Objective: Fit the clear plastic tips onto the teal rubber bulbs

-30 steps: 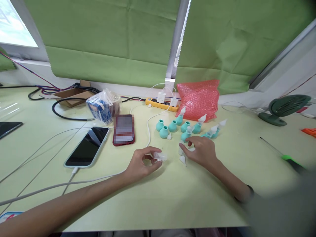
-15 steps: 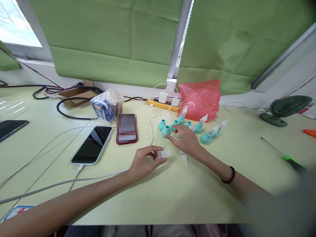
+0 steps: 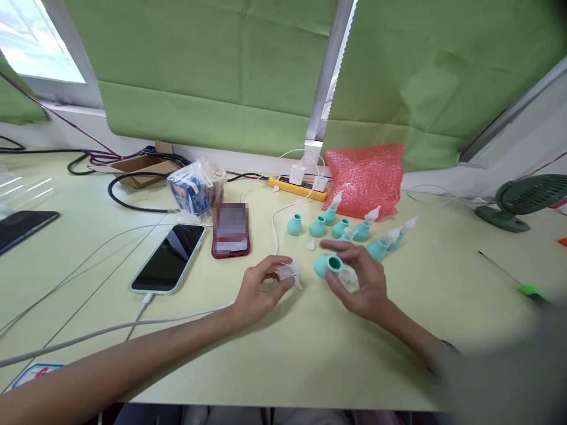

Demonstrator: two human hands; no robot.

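Between the thumb and fingers of my left hand (image 3: 261, 289) is a clear plastic nozzle piece (image 3: 290, 271). My right hand (image 3: 363, 280) pinches a teal rubber bulb (image 3: 325, 265) tilted on its side, its round opening facing up and toward me. The two pieces are apart. Behind my hands stand several more teal bulbs, among them an open-necked bulb (image 3: 295, 225) and a bulb with a clear pointed tip (image 3: 365, 227). A small whitish tip (image 3: 310, 245) lies loose on the table. More clear pieces (image 3: 349, 276) show partly behind my right fingers.
A red bubble-wrap pouch (image 3: 365, 180) and a yellow power strip (image 3: 296, 188) sit at the back. To the left lie a red-cased phone (image 3: 231, 230) and a white-cased phone (image 3: 168, 258) with cables. A green fan (image 3: 509, 203) and a screwdriver (image 3: 527, 290) are on the right.
My right hand has taken a teal bulb from the group and brought it nearer, toward my left hand. The left hand keeps its clear piece, now turned slightly. The view has shifted a little.
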